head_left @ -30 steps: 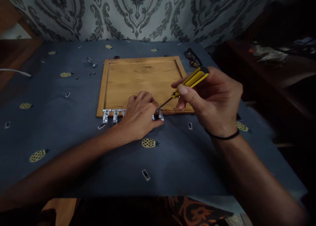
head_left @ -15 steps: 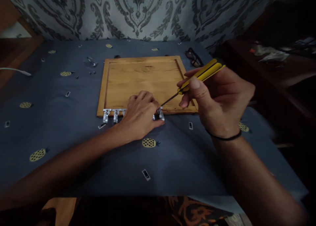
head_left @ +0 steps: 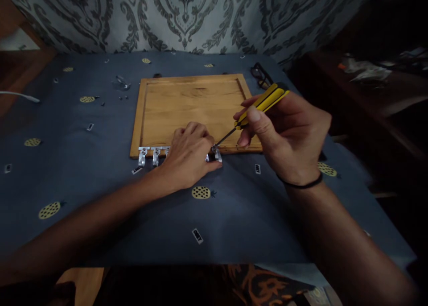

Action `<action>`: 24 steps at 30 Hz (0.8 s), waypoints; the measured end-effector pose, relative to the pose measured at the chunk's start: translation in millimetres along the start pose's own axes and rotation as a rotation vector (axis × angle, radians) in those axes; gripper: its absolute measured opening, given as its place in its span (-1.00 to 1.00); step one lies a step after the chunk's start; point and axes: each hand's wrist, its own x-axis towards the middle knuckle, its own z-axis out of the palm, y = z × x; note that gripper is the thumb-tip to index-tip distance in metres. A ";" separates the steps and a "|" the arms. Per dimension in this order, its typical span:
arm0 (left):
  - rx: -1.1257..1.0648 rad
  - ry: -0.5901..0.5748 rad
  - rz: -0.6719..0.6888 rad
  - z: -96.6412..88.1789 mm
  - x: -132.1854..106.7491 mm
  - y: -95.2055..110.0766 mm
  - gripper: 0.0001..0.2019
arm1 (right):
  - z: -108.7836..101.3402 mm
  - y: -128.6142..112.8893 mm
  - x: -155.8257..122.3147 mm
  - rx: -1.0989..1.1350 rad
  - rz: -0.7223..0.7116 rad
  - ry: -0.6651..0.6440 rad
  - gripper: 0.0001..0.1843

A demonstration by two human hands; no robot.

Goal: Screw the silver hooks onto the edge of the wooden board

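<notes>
A framed wooden panel (head_left: 197,103) lies flat on the table, with several metal hinges (head_left: 155,156) in a row along its near edge. My right hand (head_left: 290,136) grips a yellow and black screwdriver (head_left: 262,105). The screwdriver slants down to the left, its tip at the rightmost visible hinge (head_left: 217,154). My left hand (head_left: 189,159) is closed over the near edge, fingers on top and thumb below, pressing that hinge against the panel. It covers part of the hinge row.
On the blue tablecloth (head_left: 110,217), a small clear bag (head_left: 121,83) and a few tiny screws (head_left: 123,97) lie left of the panel. Dark-framed glasses (head_left: 261,75) rest behind its right corner. A white cable (head_left: 20,95) reaches in from the left. Patterned wallpaper (head_left: 185,18) rises behind.
My right hand has shifted slightly left with the screwdriver, whose tip stays at the hinge. My left hand keeps its place on the panel edge. The view has moved a little.
</notes>
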 end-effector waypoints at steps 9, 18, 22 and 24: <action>-0.003 0.009 0.012 1.2 0.1 0.0 -0.70 | 1.2 -5.5 -0.4 -0.024 0.067 -0.017 -0.72; -0.004 0.014 0.021 1.7 -0.2 -1.8 -0.69 | -2.0 -4.8 1.4 0.043 0.086 -0.060 -0.76; 0.005 0.008 0.007 1.6 0.0 -1.0 -0.69 | -4.7 -2.4 2.0 0.047 0.099 -0.077 -0.82; 0.009 0.010 0.009 1.6 -0.1 -0.8 -0.69 | -4.2 -1.7 2.7 0.016 0.082 -0.070 -0.81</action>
